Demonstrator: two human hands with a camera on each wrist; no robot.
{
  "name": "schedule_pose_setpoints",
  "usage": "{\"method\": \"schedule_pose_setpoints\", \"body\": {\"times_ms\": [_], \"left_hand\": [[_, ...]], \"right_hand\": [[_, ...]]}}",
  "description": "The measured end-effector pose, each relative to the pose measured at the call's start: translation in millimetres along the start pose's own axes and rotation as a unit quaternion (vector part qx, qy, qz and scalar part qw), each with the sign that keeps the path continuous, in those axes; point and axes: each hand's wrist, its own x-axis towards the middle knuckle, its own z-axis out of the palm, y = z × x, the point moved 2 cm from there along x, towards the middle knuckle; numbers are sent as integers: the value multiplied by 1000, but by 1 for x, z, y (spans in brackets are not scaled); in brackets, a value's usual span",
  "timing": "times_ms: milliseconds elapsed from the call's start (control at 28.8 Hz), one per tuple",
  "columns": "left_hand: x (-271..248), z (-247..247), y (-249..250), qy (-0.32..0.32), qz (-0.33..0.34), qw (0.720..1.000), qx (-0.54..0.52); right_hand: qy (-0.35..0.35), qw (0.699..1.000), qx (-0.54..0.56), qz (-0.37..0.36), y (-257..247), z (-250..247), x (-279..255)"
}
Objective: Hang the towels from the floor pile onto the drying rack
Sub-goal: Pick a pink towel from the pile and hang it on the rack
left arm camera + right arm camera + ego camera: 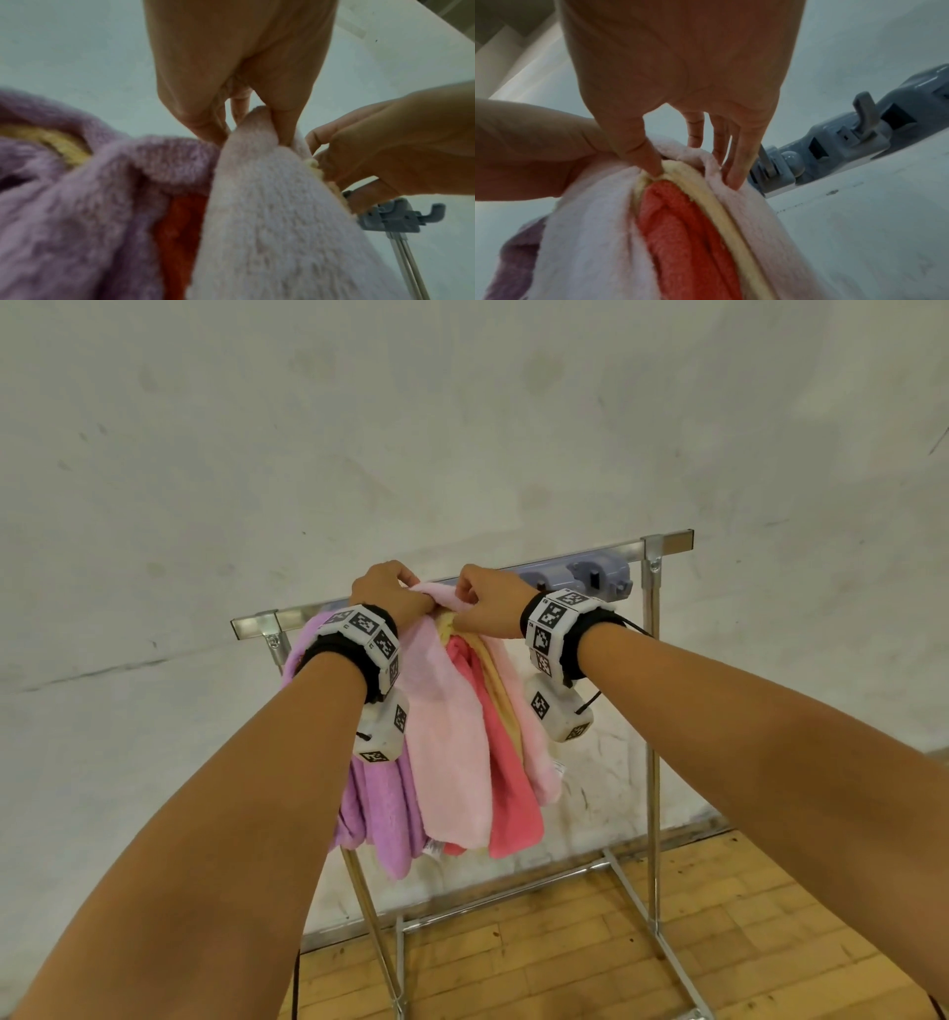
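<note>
Both grips, left hand (382,593) and right hand (488,603), pinch the pale pink towel (447,726) at mid-frame atop the drying rack's rail (624,552). Purple (382,814), coral (508,793) and yellow (495,680) towels already hang bunched there; spreading probably remains. No floor pile is visible. Grey clips (598,577) crowd the rail rightward.

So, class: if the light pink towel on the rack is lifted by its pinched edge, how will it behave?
The light pink towel probably flops: it drapes in soft folds over the rail. Its fluffy pile suggests lightness and grip, as both the left hand and right hand pinch it.
</note>
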Motion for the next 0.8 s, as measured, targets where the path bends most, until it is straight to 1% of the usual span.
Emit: {"method": "schedule_pose_setpoints", "body": {"times_ms": [139, 382, 555, 625, 729, 798], "left_hand": [[-12, -6, 3, -15, -13, 1000, 22], [-27, 2, -2, -76, -29, 990, 114], [-29, 11, -6, -109, -8, 981, 158], [-28, 14, -8, -107, 2, 980, 166], [-28, 17, -10, -73, 12, 983, 166], [-28, 19, -10, -59, 21, 983, 175]], "right_hand": [[-6, 999, 48, 17, -6, 4, -8], [62, 992, 74, 76, -17, 27, -8], [97, 985, 81, 119, -13, 42, -9], [106, 982, 91, 124, -10, 46, -8], [90, 988, 78, 103, -9, 51, -7], [99, 987, 79, 95, -6, 53, -8]]}}
